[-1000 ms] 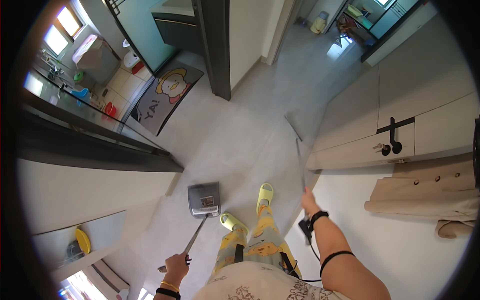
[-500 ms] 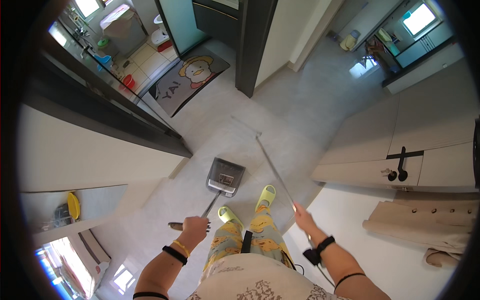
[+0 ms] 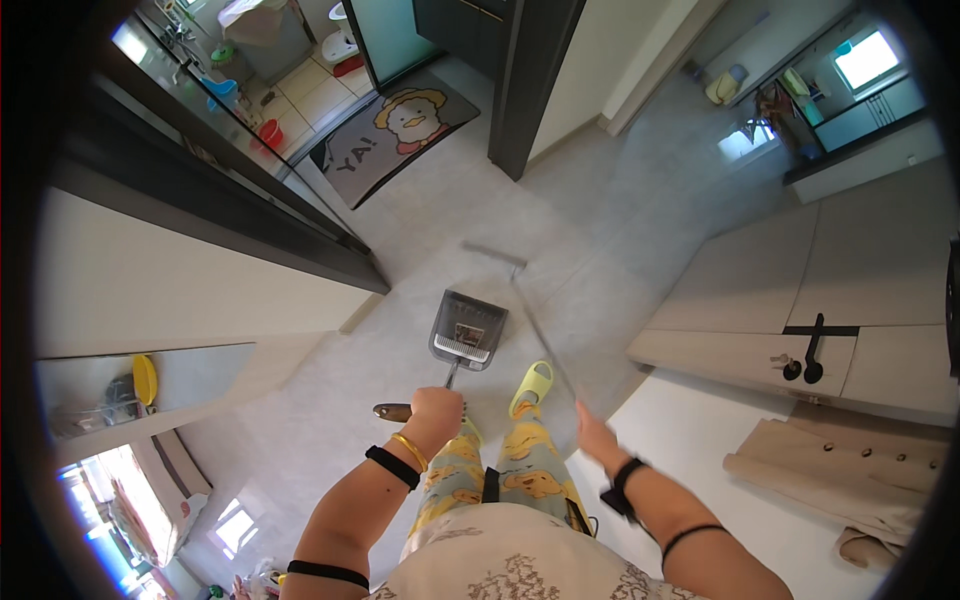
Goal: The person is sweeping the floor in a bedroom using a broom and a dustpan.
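Observation:
My left hand [image 3: 437, 415] is closed around the stick handle of a grey dustpan [image 3: 468, 317]. The pan rests on the floor ahead of my feet, with a pale toothed strip along its near side. A brown rounded piece [image 3: 392, 411] juts out left of the same fist, and small dark teeth show at its right; the rest is hidden in the fingers. My right hand [image 3: 597, 440] is wrapped round the thin pole of a broom [image 3: 546, 343]. Its narrow head [image 3: 493, 253] lies on the floor beyond the pan, slightly blurred.
A grey mat [image 3: 400, 140] with a cartoon duck lies at a bathroom doorway. A dark door frame [image 3: 505, 150] stands ahead, and a beige door [image 3: 760, 320] with a black handle is on the right. My feet wear yellow-green slippers [image 3: 533, 385].
My left hand and the dustpan have moved right and a little forward. The broom head has swung slightly, and my right hand has shifted a little left. My view has tilted slightly.

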`<state>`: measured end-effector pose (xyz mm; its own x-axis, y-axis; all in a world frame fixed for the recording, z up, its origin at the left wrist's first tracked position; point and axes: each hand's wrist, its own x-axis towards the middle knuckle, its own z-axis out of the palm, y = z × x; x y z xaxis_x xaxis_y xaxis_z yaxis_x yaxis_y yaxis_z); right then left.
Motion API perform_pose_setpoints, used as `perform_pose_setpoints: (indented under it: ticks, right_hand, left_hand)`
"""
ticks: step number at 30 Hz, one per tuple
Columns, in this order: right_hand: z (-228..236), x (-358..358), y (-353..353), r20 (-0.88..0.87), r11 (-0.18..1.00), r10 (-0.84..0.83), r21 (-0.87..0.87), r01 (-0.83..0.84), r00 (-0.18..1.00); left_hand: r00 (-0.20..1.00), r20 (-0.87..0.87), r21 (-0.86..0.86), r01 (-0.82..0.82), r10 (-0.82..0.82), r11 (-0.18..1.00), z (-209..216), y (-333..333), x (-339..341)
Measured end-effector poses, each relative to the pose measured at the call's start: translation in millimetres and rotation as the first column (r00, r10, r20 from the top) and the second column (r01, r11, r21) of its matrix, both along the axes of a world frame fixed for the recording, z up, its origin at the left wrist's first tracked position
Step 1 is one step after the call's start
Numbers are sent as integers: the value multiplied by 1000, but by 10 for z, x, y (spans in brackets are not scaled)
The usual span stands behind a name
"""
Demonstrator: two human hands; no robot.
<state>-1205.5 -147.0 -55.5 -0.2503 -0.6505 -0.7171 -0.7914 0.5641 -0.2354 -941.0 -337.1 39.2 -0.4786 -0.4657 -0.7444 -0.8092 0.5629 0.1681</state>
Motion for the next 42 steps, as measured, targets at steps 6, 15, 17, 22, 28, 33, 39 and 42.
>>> perform_pose_setpoints:
  ticks: [6,15,17,22,28,33,39,42]
  right_hand:
    - [1147,186,813,137,992,-77,113,62,988]
    - [497,-492,43,113,960,-46,-271,75,993]
    - [90,-568,-189,116,941,-40,-329,76,992]
    - [-97,16,13,34,989,-114,-88,117,993]
    - [839,387,1077,137,1000,-9,-5,10,991]
    - [1064,137,719,179,986,-100,-113,121,979]
    - [-164,-377,-284,7,896,-73,-440,69,997]
    - [-367,-278,-551,32,884,-230,-410,223,973]
  left_hand:
    - [999,-32,5,-9,9,1000,-39,122,81]
    - [999,25,3,46,-46,999,118,432,672]
    - [997,44,-20,71,-70,997,90,470,750]
    - [990,63,-103,135,-129,985,18,643,901]
    - [991,83,-41,111,-108,993,-44,572,963]
    - [990,110,-23,85,-82,996,-8,609,1143]
    - [982,158,-34,111,-104,993,107,625,1288]
    - [983,144,-21,120,-116,993,3,635,1410]
